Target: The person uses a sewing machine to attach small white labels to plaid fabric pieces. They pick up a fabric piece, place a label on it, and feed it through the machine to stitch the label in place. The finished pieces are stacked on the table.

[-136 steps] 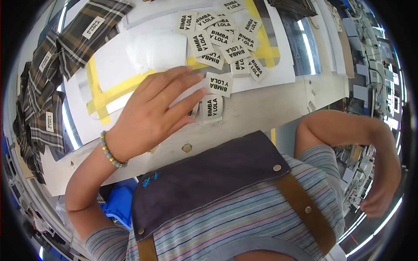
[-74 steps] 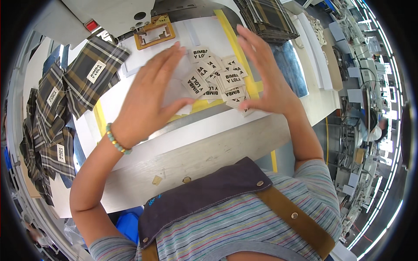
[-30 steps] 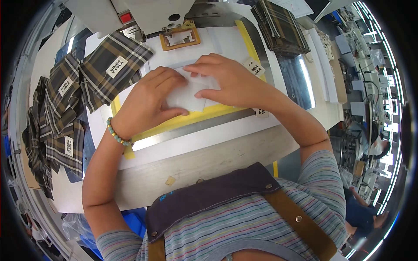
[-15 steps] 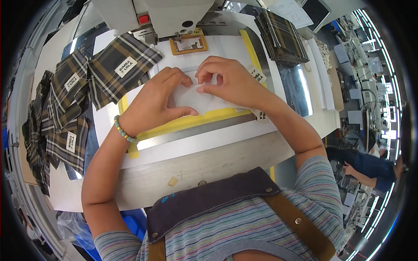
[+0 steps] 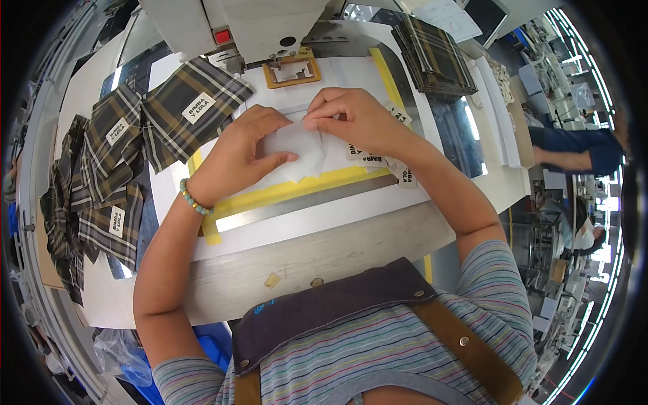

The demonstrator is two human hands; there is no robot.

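Observation:
Thin white sheets (image 5: pixel 304 152), one over another with corners sticking out, are between my hands over the work surface. My left hand (image 5: pixel 246 148), with a beaded bracelet at its wrist, curves around their left side. Its thumb lies across the front, and its fingertips are partly hidden at the upper edge. My right hand (image 5: pixel 361 121) pinches the upper right edge between thumb and fingers. Several white labels (image 5: pixel 368 160) with dark print lie beneath and beside my right hand. Just beyond my hands, a yellow frame (image 5: pixel 291 73) sits below the head of a sewing machine (image 5: pixel 260 27).
Plaid fabric pieces (image 5: pixel 185 111) with white labels spread over the left side. A stack of plaid pieces (image 5: pixel 435 57) stands at the back right. Yellow tape (image 5: pixel 270 198) borders the white work surface. Other people (image 5: pixel 580 152) are in the aisle at right.
My right hand's fingers have closed to a pinch on the sheets' edge. More of the sheets and labels shows between and beside my hands. At right, a person has moved along the aisle.

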